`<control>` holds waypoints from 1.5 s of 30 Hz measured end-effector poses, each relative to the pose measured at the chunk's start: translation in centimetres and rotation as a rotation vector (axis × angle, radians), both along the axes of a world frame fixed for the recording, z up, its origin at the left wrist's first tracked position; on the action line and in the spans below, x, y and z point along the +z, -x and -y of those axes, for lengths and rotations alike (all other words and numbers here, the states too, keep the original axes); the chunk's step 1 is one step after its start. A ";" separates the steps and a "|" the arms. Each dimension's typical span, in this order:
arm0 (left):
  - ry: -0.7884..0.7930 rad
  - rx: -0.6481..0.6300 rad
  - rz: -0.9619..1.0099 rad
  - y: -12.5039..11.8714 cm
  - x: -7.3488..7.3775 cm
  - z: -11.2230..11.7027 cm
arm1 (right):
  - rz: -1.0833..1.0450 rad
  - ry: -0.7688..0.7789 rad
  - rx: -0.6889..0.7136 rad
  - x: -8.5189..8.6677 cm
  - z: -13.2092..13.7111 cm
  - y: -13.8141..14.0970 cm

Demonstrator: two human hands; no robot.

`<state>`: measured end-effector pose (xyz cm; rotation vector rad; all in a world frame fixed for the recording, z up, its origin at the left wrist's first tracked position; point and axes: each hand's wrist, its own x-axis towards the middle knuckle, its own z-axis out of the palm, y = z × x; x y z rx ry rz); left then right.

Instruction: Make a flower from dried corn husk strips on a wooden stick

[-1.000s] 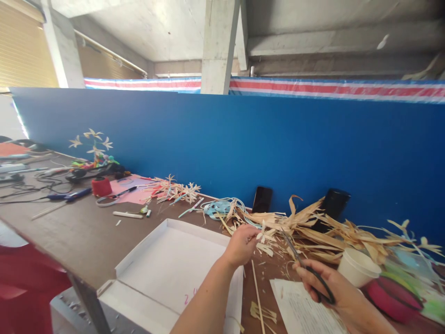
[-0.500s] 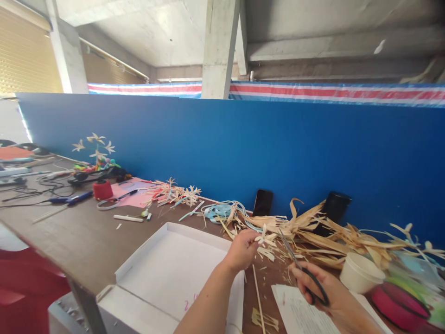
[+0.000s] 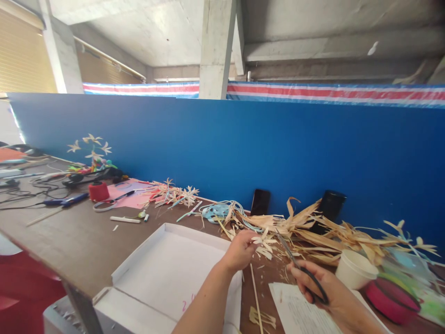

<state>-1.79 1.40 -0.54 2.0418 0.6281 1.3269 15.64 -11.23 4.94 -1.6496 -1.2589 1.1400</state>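
In the head view my left hand (image 3: 240,250) pinches a small pale flower (image 3: 264,241) with narrow petals, which looks made of dried husk. My right hand (image 3: 318,283) grips a pair of scissors (image 3: 290,253) by its black handles. The blades point up and to the left, with their tips close beside the flower's right side. Past both hands lies a long heap of dried husk strips (image 3: 313,232). Small cut scraps (image 3: 264,253) are scattered on the table under the flower. My left fingers hide the flower's base.
A white open box (image 3: 167,264) lies under my left forearm. Printed paper (image 3: 295,306), a white cup (image 3: 356,269) and a pink round container (image 3: 392,299) are at the right. Two phones (image 3: 260,202) lean on the blue partition (image 3: 222,144). A red thread spool (image 3: 98,190) stands left.
The whole view has shifted slightly, so things sit a little further left. My hands keep nearly the same pose, and the flower appears turned a little, its petals showing more spread.
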 end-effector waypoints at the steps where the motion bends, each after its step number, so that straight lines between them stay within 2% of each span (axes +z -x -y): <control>1: -0.003 0.002 -0.003 0.0 0.0 0.0 | -0.001 0.002 0.000 0.0 0.0 0.1; 7: -0.017 0.017 0.000 0.1 0.1 -0.2 | -0.034 0.013 -0.040 -0.6 -0.1 0.2; 12: -0.008 0.095 0.061 0.0 -0.1 -0.6 | -0.106 -0.007 -0.082 -1.4 0.1 1.0; 16: -0.018 0.139 0.069 0.0 -0.2 -0.8 | -0.147 -0.073 -0.178 -2.0 0.2 2.4; 21: -0.023 0.112 0.057 0.0 0.0 -0.6 | -0.295 -0.201 -0.328 -2.9 -0.5 2.9; 29: 0.049 0.055 0.141 -0.3 -0.1 -0.3 | -0.548 -0.317 -0.385 -3.2 -2.1 3.9; 36: 0.050 0.039 0.218 -0.4 -0.4 -0.7 | -0.452 -0.291 -0.384 -3.9 -1.8 3.9; 40: 0.066 0.075 0.223 -0.2 -0.3 -0.7 | -0.335 -0.207 -0.378 -3.2 -0.6 3.8; 45: 0.072 0.093 0.221 -0.2 -0.4 -0.8 | -0.280 -0.143 -0.258 -2.2 0.9 3.9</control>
